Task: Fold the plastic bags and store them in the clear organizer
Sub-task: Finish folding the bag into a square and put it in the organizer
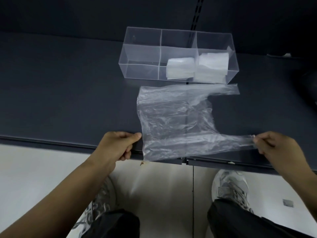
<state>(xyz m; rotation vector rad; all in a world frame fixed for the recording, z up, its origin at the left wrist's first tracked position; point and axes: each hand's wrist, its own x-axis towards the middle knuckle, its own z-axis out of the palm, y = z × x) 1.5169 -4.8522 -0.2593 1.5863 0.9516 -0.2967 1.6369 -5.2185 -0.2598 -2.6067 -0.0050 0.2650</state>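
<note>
The left hand has its fingers curled, and the thumb and forefinger pinch the near left corner of the plastic bag. The right hand pinches the tip of the bag's near handle, drawn out thin. The near edge of the bag is stretched taut between the two hands. It runs left to right along the front edge of the table and overhangs it slightly.

From that held edge the rest of the bag lies flat on the table, directly away from both hands. Its long axis runs crosswise, with the closed bottom on the left and the handles on the right. The far handle lies parallel to the near one and points right.

Just beyond the far edge stands the clear organizer, also set crosswise. Folded bags sit in its middle compartment and its right compartment, and its left compartment looks empty.

The likely next fold carries the held edge straight forward onto the far edge. That would halve the bag along its length, and both hands would need to travel together. Neither hand is nearer, since each holds one end.
</note>
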